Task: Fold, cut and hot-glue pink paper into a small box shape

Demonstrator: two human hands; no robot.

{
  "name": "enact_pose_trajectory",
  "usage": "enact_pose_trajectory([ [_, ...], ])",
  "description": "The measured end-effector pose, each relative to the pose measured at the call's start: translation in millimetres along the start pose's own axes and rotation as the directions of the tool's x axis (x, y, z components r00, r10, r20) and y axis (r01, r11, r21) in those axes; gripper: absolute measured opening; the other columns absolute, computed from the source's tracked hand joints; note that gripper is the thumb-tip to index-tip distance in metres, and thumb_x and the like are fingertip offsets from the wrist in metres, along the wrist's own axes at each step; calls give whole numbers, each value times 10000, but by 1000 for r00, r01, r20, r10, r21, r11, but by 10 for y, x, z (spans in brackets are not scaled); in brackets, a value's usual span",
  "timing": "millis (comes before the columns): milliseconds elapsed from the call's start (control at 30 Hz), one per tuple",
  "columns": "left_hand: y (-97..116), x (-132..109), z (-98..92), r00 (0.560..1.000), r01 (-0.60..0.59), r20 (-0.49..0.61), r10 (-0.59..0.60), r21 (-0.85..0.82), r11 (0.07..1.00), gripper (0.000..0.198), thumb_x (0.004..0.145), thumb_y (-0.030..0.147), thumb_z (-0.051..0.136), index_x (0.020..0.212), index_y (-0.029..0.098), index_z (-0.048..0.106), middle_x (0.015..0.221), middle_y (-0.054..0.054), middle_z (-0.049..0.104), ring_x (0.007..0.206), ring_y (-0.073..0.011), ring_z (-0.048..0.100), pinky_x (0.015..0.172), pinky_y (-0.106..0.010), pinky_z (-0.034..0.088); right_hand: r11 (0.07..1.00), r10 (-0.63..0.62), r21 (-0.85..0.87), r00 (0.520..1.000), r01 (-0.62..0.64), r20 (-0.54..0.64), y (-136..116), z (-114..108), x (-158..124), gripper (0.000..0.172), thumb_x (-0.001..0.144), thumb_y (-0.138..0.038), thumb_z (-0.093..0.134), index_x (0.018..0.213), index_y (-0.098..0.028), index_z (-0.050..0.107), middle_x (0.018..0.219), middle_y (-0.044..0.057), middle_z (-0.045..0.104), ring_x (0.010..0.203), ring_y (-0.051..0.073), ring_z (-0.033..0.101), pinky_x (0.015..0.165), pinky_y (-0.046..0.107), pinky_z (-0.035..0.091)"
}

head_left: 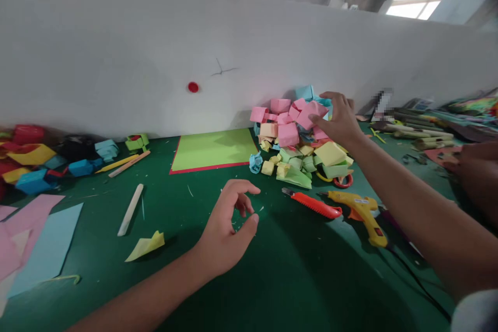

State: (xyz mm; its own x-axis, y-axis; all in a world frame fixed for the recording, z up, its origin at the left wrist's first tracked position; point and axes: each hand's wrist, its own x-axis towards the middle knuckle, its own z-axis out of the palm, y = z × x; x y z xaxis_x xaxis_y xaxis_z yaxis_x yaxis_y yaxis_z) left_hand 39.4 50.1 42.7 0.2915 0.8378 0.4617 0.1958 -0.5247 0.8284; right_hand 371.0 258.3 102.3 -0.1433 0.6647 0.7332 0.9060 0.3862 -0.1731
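Over the table's middle hovers my left hand (229, 228), its fingers curved and thumb apart, with nothing between them. My right hand (340, 119) reaches to the top right of a heap of folded paper pieces, thumb and fingers around a tilted pink paper box (312, 114). Its fingertips are partly hidden near a blue paper box (305, 93). Lower in the heap are yellow paper boxes (330, 153) and pale green folded papers (295, 177). In front of the heap lie a red utility knife (317, 205) and a yellow hot glue gun (360, 210).
A lime sheet with red edging (218, 148) lies against the white partition (116, 62). At left are a wooden stick (131, 210), a yellow paper scrap (147, 245), blue paper (49, 249) and colored boxes (37, 180). Another person's hand (476, 176) is at right near bamboo pieces (433, 142).
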Motion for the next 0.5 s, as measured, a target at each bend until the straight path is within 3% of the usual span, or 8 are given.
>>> enact_pose_trajectory([
  [333, -43, -15, -4, 999, 37, 3, -37, -2, 999, 341, 912, 109, 516, 1206, 282, 497, 999, -14, 525, 828, -140, 542, 771, -305, 479, 999, 39, -19, 999, -39, 23, 52, 15, -171, 838, 745, -555, 718, 1441, -233, 378, 1347, 127, 624, 1186, 384, 569, 1018, 555, 406],
  [500, -44, -3, 1, 1000, 30, 5, -30, 1, 1000, 337, 915, 107, 515, 1206, 276, 498, 994, -15, 524, 819, -137, 539, 758, -299, 482, 996, 81, -47, 996, -80, 28, 17, 22, -204, 862, 735, -535, 739, 1451, -258, 349, 1325, 134, 637, 1200, 407, 563, 1000, 579, 416],
])
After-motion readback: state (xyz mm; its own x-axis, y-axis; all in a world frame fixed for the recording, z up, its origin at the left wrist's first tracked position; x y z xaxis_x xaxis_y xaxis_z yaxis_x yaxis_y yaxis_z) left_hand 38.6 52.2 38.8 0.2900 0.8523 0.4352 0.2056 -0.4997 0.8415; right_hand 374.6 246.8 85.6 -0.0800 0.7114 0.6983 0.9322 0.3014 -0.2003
